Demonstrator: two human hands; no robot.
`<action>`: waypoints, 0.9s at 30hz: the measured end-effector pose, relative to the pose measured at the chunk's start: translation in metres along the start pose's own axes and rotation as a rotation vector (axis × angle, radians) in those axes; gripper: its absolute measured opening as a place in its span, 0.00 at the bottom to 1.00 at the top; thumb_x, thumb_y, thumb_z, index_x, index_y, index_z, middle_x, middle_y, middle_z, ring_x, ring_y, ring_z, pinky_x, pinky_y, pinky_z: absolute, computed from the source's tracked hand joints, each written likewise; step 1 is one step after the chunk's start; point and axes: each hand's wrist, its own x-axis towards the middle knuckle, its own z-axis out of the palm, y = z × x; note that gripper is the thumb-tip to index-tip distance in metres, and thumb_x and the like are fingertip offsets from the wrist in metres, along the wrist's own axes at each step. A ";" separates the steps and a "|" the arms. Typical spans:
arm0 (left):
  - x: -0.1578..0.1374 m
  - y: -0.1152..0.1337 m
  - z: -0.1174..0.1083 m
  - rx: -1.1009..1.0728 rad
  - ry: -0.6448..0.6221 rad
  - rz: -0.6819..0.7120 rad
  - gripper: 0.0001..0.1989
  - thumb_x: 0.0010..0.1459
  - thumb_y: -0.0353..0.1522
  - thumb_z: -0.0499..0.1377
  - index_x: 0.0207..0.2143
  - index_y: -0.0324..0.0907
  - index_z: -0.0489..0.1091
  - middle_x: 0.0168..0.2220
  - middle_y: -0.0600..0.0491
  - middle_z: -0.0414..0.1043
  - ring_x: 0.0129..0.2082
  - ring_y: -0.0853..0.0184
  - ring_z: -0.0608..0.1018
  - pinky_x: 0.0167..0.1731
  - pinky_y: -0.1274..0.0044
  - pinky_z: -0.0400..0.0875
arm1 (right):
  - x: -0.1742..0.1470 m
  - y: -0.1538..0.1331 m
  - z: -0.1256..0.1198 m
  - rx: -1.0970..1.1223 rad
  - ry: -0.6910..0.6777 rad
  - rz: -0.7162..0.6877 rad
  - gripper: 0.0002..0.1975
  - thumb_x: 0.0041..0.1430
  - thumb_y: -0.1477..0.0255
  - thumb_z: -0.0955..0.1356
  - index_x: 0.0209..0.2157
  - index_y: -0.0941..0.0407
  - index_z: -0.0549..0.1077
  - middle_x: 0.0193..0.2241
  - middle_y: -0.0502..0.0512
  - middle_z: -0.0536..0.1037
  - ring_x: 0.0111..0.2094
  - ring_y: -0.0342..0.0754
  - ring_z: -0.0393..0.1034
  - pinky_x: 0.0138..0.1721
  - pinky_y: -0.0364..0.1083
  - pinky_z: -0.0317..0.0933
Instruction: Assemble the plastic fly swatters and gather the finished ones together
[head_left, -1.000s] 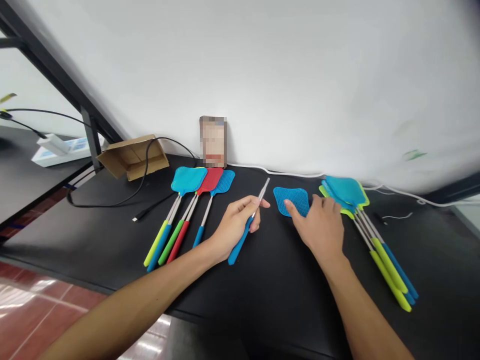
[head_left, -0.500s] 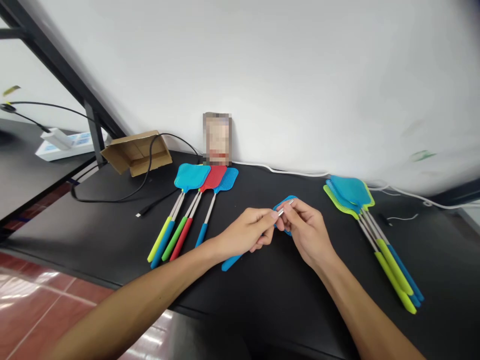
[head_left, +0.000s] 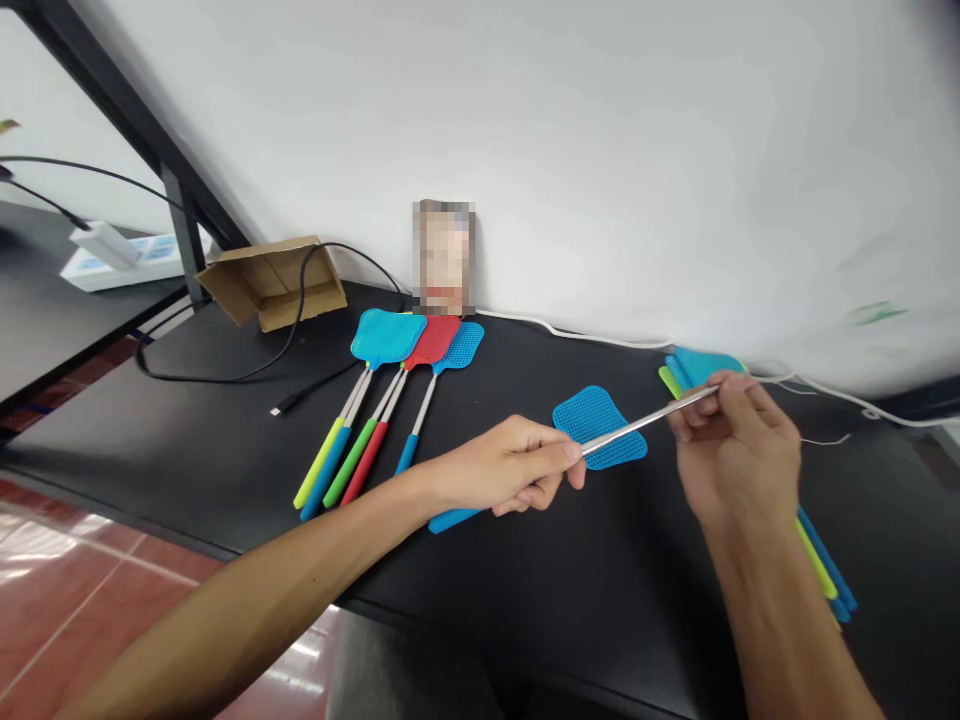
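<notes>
My left hand (head_left: 536, 465) is closed around a telescopic fly swatter handle; its blue grip (head_left: 454, 520) sticks out below the fist. A thin metal rod (head_left: 645, 420) runs from that fist up to the right. The fingers of my right hand (head_left: 739, 435) pinch its far end. Beneath the rod a blue mesh swatter head (head_left: 592, 420) lies on the table, seemingly loose from it. Left of my hands are several fly swatters, with a light blue head (head_left: 386, 337), a red head (head_left: 435, 340) and a blue head (head_left: 463, 345). More swatters (head_left: 705, 365) lie behind my right hand, partly hidden.
An open cardboard box (head_left: 281, 285) and a black cable (head_left: 300, 300) lie at the back left of the black table (head_left: 525, 600). A blurred-out packet (head_left: 444, 258) leans against the wall. A white cable (head_left: 592, 338) runs along the wall's foot. A power strip (head_left: 127, 258) is far left.
My right hand has moved right and slightly up, drawing the metal rod out long between my hands. The blue swatter head beneath is now uncovered. My left hand has stayed nearly in place.
</notes>
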 end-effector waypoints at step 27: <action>0.000 -0.012 0.016 0.012 -0.003 0.013 0.21 0.71 0.46 0.52 0.37 0.39 0.72 0.18 0.62 0.60 0.12 0.78 0.61 0.11 0.85 0.59 | -0.019 -0.014 0.005 0.057 0.254 -0.040 0.09 0.51 0.76 0.75 0.23 0.55 0.73 0.20 0.45 0.62 0.22 0.40 0.55 0.24 0.47 0.49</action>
